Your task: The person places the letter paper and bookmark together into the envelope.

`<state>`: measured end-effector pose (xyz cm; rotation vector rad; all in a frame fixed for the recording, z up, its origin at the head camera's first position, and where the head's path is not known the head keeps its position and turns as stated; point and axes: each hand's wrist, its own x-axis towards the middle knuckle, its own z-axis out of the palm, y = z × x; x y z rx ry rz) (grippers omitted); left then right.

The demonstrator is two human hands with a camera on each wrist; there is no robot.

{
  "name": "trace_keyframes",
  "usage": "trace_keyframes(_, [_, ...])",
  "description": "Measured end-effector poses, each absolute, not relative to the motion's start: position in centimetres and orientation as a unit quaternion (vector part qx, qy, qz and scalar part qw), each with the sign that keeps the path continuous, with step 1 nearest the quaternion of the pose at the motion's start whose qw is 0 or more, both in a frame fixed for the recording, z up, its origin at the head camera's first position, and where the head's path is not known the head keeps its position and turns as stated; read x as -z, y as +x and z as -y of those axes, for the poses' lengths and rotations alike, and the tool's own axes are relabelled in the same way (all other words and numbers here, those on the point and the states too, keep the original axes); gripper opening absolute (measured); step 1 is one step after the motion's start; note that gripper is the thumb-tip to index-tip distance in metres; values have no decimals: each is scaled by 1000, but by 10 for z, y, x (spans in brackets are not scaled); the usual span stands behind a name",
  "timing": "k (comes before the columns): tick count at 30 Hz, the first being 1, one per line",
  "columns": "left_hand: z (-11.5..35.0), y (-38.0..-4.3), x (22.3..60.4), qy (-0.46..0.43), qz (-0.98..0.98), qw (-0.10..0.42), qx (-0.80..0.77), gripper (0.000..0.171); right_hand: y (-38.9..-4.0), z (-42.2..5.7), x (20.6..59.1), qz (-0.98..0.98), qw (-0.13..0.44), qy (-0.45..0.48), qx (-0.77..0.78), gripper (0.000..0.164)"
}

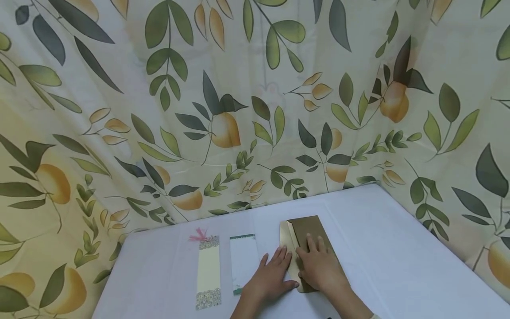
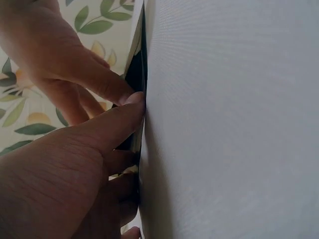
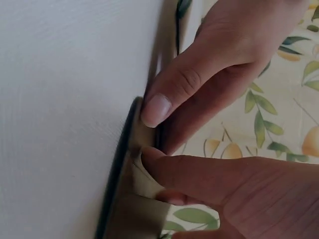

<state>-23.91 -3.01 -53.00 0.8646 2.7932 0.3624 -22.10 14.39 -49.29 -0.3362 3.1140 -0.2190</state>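
Observation:
A brown envelope (image 1: 311, 228) lies lengthwise on the table, a paler gold flap (image 1: 285, 235) along its left side. My left hand (image 1: 270, 275) rests at the flap's left edge, fingers extended and thumb (image 2: 127, 112) reaching the envelope's lower end. On the envelope's body presses my right hand (image 1: 320, 268), its fingers stretched forward and its thumb beside the flap's fold. In the right wrist view the left thumb (image 3: 157, 109) and right thumb (image 3: 154, 162) are close together on the envelope (image 3: 144, 214). Part of the envelope is hidden under the hands.
Left of the hands lie a white card (image 1: 244, 259) with green end borders and a cream bookmark (image 1: 209, 270) with patterned ends and a pink ribbon (image 1: 199, 235). A white cloth covers the table (image 1: 382, 248). Leaf-and-fruit printed curtains (image 1: 271, 133) hang behind it.

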Motion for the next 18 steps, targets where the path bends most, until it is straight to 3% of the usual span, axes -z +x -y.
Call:
trace_keyframes(9, [31, -237, 527, 292, -944, 93, -124, 80, -226, -140, 497, -990, 40, -37, 129, 73])
trace_keyframes(18, [30, -238, 531, 291, -946, 91, -112, 81, -230, -145, 496, -985, 45, -73, 149, 77])
